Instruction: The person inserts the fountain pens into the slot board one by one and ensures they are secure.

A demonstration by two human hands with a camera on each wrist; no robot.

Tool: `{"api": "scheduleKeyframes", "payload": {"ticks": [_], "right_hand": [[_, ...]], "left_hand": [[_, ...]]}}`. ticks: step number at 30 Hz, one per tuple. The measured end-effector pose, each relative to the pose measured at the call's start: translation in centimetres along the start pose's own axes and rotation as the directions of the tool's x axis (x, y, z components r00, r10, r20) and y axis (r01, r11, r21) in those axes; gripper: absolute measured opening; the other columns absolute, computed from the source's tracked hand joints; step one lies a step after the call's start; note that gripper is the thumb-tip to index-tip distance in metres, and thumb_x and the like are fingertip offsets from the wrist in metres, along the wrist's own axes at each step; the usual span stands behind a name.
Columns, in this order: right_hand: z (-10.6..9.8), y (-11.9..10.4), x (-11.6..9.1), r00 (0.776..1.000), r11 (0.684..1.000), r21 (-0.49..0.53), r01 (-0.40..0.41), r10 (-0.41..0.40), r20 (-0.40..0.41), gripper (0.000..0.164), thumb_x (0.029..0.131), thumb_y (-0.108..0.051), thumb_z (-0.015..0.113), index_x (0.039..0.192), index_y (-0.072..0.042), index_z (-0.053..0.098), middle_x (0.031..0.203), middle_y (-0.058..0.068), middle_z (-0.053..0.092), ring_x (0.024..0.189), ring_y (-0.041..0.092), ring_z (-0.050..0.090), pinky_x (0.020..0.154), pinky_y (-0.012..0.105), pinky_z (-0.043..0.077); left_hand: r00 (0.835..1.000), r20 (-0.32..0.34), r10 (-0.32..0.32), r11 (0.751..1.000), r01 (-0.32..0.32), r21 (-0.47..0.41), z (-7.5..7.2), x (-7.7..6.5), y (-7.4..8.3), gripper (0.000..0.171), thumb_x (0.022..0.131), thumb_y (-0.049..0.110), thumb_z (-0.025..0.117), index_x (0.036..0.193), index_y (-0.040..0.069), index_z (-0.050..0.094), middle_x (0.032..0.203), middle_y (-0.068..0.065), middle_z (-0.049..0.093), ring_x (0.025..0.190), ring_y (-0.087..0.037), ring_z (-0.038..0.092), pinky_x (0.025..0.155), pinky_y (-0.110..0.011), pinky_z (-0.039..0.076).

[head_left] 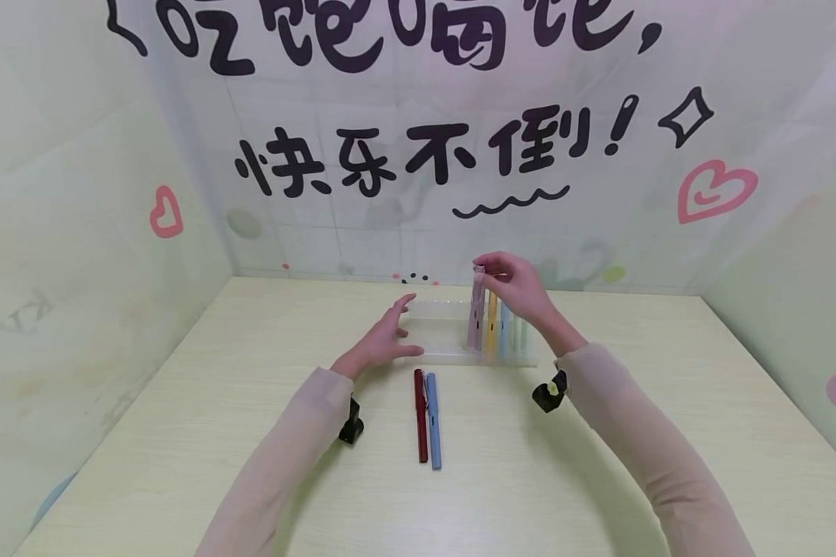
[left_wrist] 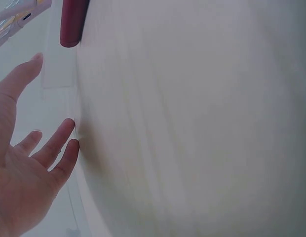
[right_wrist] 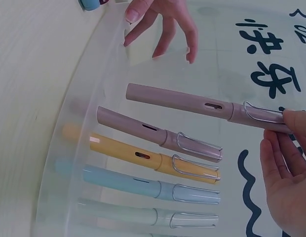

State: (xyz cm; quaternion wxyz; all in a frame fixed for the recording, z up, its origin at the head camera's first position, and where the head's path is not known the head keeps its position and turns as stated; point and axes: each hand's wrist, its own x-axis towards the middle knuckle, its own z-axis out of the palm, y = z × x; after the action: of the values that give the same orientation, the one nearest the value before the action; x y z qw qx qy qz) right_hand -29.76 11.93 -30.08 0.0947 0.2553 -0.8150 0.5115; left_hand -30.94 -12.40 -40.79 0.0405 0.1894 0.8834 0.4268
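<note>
One silver-clipped mauve pen [right_wrist: 190,102], right of centre in head view, pinched near its top by the right hand [head_left: 521,291], likely keeping the barrel [right_wrist: 158,96] free at the clear plastic rack [head_left: 449,359]. Left hand [head_left: 380,341] spread at rack's left end, maybe for steadying; contact unclear.

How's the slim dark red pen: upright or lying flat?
Lying flat: head view shows the dark red pen lengthwise on the pale tabletop, beside a blue pen.
</note>
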Motion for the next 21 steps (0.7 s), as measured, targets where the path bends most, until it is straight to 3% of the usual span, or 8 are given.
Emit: {"api": "scheduleKeyframes", "payload": {"ticks": [4, 11, 21], "right_hand": [[0.1, -1.4, -0.4, 1.000, 1.000, -0.010, -0.001, 0.001, -0.011, 0.024, 0.085, 0.000, 0.055, 0.106, 0.010, 0.054, 0.102, 0.023, 0.057, 0.092, 0.030, 0.053, 0.083, 0.039, 0.044], [0.7, 2.3, 0.7, 1.000, 1.000, -0.015, 0.010, -0.010, 0.003, 0.024, 0.084, -0.007, 0.060, 0.105, 0.003, 0.058, 0.100, 0.016, 0.060, 0.089, 0.023, 0.055, 0.080, 0.035, 0.046], [1.2, 3.0, 0.8, 0.999, 0.995, -0.095, -0.015, 0.019, 0.036, 0.022, 0.085, -0.008, 0.059, 0.105, 0.000, 0.058, 0.098, 0.011, 0.060, 0.086, 0.021, 0.056, 0.078, 0.033, 0.046]], "left_hand": [[1.000, 0.002, 0.001, 1.000, -0.001, 0.004, 0.0, 0.0, 0.0, 0.096, 0.071, 0.017, 0.075, 0.141, 0.027, 0.008, 0.139, -0.017, 0.022, 0.101, -0.030, 0.051, 0.086, -0.043, 0.040], [1.000, 0.004, 0.008, 1.000, -0.008, 0.007, -0.1, 0.0, -0.1, 0.096, 0.071, 0.017, 0.074, 0.141, 0.026, 0.008, 0.139, -0.018, 0.022, 0.100, -0.031, 0.051, 0.085, -0.043, 0.041], [1.000, -0.002, 0.009, 1.000, -0.009, 0.001, 0.0, 0.0, -0.1, 0.096, 0.071, 0.016, 0.075, 0.141, 0.022, 0.009, 0.139, -0.018, 0.023, 0.100, -0.031, 0.051, 0.085, -0.044, 0.041]]}}
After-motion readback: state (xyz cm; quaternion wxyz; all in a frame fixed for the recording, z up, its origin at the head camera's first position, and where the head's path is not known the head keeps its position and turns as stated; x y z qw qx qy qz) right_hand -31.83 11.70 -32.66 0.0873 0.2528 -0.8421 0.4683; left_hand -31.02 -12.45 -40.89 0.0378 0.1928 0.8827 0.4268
